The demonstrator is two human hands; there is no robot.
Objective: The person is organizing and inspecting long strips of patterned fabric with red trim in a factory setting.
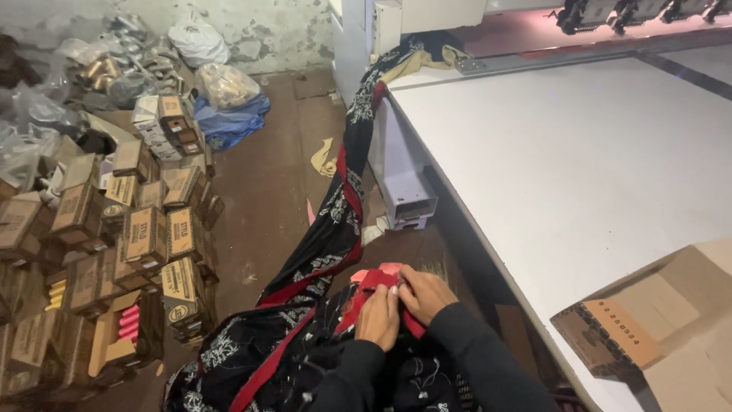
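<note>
Two hands, left (379, 315) and right (425, 292), both gripping one red-trimmed black embroidered cloth (335, 221), beside one white table (579, 175).

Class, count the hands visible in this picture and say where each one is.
2. The left hand and the right hand sit side by side at bottom centre, both gripping the red edge of the black patterned fabric. No other hands show.
</note>
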